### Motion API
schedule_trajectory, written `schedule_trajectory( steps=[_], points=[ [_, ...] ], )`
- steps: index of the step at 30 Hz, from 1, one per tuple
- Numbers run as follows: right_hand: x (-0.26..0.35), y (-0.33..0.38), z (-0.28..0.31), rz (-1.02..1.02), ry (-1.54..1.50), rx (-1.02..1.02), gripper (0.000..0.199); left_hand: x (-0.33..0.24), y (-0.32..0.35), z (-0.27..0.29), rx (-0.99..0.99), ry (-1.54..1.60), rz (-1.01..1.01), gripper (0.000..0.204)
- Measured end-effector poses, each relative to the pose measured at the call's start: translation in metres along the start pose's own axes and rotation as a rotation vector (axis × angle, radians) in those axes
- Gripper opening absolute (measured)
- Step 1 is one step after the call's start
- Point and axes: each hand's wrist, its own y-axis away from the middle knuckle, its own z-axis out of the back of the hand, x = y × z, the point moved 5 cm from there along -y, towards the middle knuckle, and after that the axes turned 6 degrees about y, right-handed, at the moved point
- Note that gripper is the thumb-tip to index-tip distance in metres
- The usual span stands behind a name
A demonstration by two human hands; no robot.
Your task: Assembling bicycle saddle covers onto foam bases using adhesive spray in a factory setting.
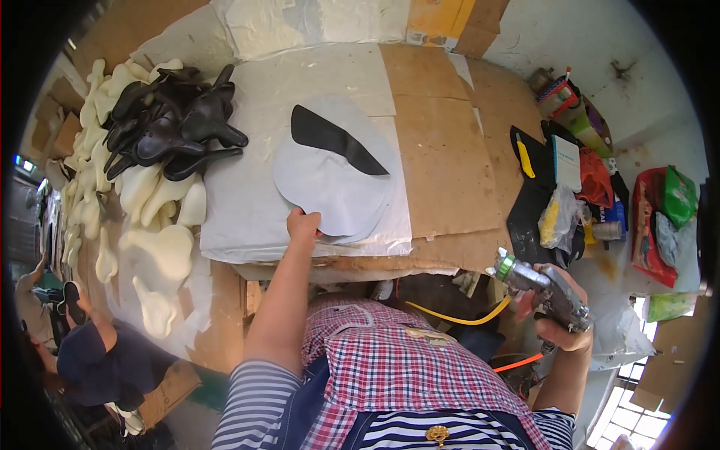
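Observation:
In my right hand (568, 315) I hold a dark metal spray gun (544, 286) with a green ring near its front, raised off the table's front edge and pointing left. An orange hose (519, 363) runs close below its handle. My left hand (304, 224) pinches the near edge of a rounded light grey sheet (315, 184) that lies flat on the table. Across the upper part of this sheet rests a curved black strip of material (330, 139). Another pale rounded sheet shows slightly beneath its right side.
Black saddle covers (161, 127) lie heaped at the left, over and beside many cream foam saddle pads (157, 251). Brown cardboard (442, 157) covers the table's right half. Bags, a yellow cutter (525, 156) and cans stand farther right. Another person (94, 352) sits at the lower left.

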Motion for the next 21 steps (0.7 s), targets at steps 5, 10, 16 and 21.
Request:
schedule_trajectory(
  steps=[5,10,16,21],
  points=[
    [-0.007,-0.026,-0.008,0.046,0.113,0.175,0.067,0.007,-0.003,0.002,-0.054,0.061,0.023,0.024],
    [-0.048,-0.078,0.022,0.011,0.450,-0.005,0.063,0.014,-0.005,0.020,-0.092,-0.071,-0.005,0.027],
    [-0.150,-0.160,0.102,-0.076,1.132,-0.299,0.068,0.030,0.015,0.059,-0.020,-0.161,0.036,0.033],
    [-0.180,-0.233,0.046,0.149,1.367,-0.220,0.063,0.013,0.038,0.076,-0.058,-0.117,0.138,0.036]
  ],
)
